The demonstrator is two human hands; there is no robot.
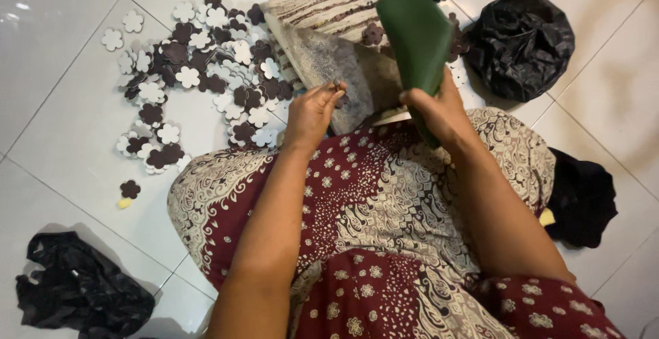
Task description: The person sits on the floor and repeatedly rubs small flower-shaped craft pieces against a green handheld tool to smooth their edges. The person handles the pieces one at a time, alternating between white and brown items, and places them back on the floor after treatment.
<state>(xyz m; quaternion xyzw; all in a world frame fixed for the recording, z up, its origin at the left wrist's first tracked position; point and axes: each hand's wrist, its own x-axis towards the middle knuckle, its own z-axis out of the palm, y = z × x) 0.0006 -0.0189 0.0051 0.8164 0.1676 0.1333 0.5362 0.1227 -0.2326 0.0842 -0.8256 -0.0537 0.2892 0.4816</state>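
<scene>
1. Where the view begins, nearest the camera, a patterned maroon and cream skirt (405, 195) covers the person's lap, both bare forearms reaching forward over it.
2. At the near left corner of the white tiled floor (62, 140) lies a crumpled black plastic bag (82, 291); a dark cloth bundle (583, 198) sits just beside the skirt at the right.
3. The left hand (312, 116) has its fingertips pinched together on a small dark piece — too small to tell what — just beyond the knee.
4. The right hand (439, 112) is clamped around a curled green sheet (412, 33), which stands upright above the lap's far edge.
5. Between the hands, a grey, worn board (343, 71) leans against a stack of striped layered sheets (329, 3).
6. To the left of it, a heap of flower-shaped cutouts (199, 64) — dark brown and white — spreads across the tiles, with one stray dark flower (130, 189) nearer.
7. Farther right, another black plastic bag (522, 44) rests on the glossy floor.
</scene>
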